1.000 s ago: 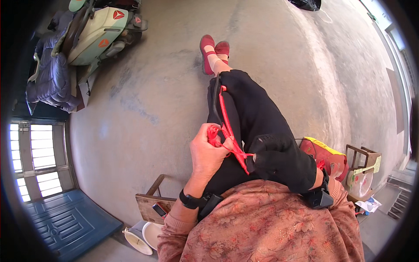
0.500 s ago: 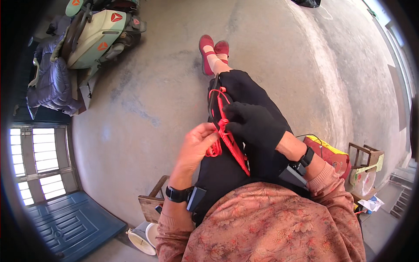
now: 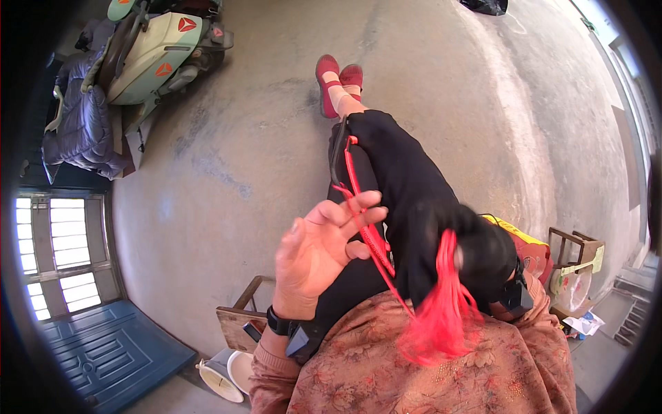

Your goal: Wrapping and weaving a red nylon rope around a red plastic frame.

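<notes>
A narrow black frame (image 3: 336, 155), partly bound with red cord (image 3: 372, 238), lies along my lap and thighs. My left hand (image 3: 321, 241), bare, is turned palm up beside it with fingers spread; the fingertips overlap the red-wrapped edge, and I cannot tell whether they touch it. My right hand (image 3: 479, 241), in a black glove and smeared by motion, is drawn back near my right hip. From it hangs a loose bundle of red cord (image 3: 441, 317), blurred, over my patterned top. A taut red strand runs from the frame to that bundle.
On the left stand a scooter (image 3: 155, 58) with a quilted cover (image 3: 83, 131) and a blue panel (image 3: 114, 359). A wooden stool (image 3: 238, 324) and white buckets (image 3: 238, 372) are near my left elbow. On the right are a red-and-yellow bag (image 3: 531, 248) and a small wooden chair (image 3: 576, 245).
My right hand has swung back and right, carrying the red cord bundle away from the frame. My left hand has let go of the cord, turned palm up and spread its fingers.
</notes>
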`<state>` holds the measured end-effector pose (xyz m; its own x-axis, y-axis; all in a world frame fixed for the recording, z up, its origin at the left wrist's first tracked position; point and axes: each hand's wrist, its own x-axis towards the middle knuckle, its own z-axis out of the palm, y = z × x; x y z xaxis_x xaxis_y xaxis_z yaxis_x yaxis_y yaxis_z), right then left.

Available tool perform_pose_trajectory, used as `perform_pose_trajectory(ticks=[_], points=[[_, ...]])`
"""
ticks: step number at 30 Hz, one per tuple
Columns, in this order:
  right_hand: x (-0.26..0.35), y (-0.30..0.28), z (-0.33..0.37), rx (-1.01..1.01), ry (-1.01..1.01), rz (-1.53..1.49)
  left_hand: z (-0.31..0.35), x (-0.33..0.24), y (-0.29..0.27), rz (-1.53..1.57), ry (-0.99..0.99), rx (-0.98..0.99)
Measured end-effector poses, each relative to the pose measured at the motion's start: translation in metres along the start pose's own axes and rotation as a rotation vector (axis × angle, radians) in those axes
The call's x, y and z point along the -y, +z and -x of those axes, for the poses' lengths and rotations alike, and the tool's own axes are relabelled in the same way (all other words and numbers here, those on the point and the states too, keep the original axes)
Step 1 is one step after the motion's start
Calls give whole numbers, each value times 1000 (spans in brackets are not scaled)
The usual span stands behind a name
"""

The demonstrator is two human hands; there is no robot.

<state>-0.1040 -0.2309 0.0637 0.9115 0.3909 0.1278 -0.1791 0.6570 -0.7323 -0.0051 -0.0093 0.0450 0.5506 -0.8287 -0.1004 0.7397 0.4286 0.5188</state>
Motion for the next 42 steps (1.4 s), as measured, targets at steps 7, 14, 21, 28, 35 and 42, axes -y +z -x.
perform_pose_trajectory(ticks=[7, 14, 21, 28, 35, 42], points=[[-46, -16, 14, -722, 72, -438, 49, 6, -14, 227, -6, -269], [-62, -8, -24, -698, 199, -336, 90, 18, -20, -107, -194, -491], [-52, -22, -18, -902, -162, -171, 87, 9, -13, -79, -108, -369], [-29, -74, -16, -1005, -357, 135, -1, -14, 2, -316, 279, -351], [-49, -38, -63, -618, 92, 1338, -16, 25, -55, -324, -52, -460], [-51, -28, -66, -622, 11, 1153, -11, 15, -64, -238, 118, -562]])
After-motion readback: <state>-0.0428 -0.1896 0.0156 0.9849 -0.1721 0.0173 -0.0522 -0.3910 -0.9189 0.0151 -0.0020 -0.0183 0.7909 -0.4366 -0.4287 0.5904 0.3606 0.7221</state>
